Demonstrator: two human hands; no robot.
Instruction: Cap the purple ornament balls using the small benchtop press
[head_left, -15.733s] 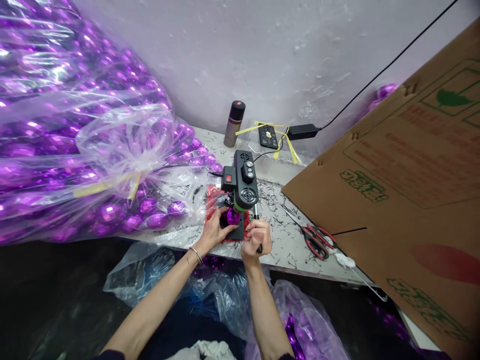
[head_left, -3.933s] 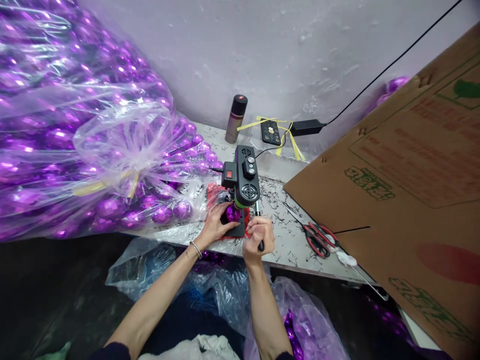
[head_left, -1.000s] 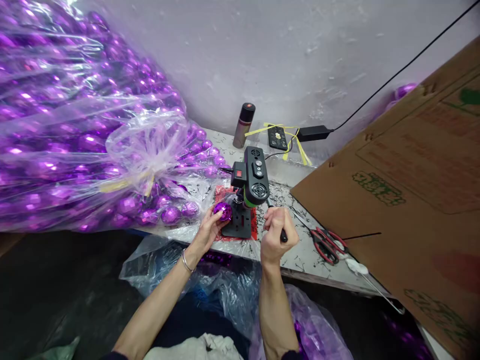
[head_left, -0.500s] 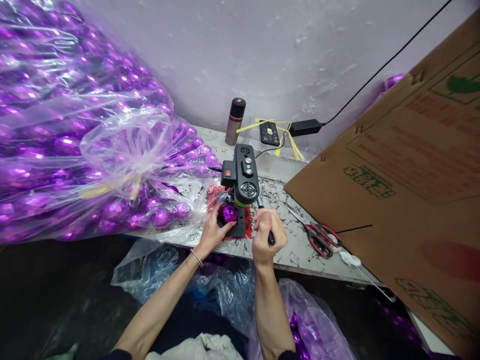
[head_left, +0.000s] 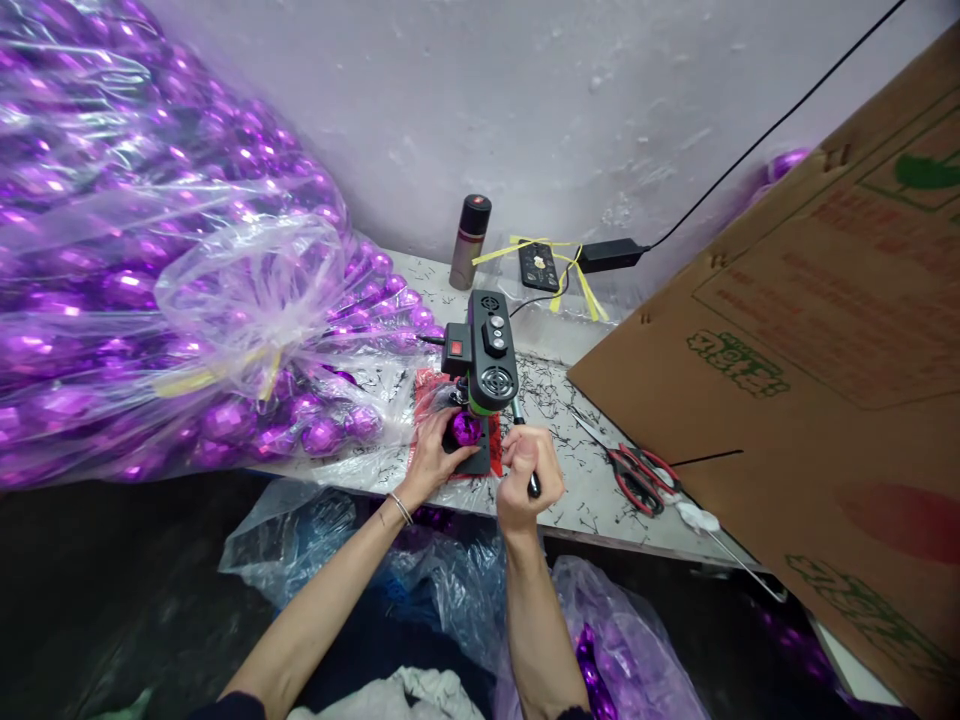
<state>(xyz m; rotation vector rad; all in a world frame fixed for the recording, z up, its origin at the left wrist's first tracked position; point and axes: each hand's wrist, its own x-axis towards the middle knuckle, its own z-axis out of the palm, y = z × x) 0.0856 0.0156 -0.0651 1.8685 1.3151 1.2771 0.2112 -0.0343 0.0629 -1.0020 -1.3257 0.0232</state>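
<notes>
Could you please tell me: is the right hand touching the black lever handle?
Touching. The head view shows the right hand closed around the black lever handle, whose end protrudes from the fist.

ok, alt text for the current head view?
A person's left hand holds a shiny purple ball under a small black machine while the right hand grips the machine's handle. A clear bag of purple balls lies left; scissors and a cardboard box are right.

Scissors (head_left: 627, 459) and dark scraps (head_left: 541, 392) litter the pale table (head_left: 581, 516).
</notes>
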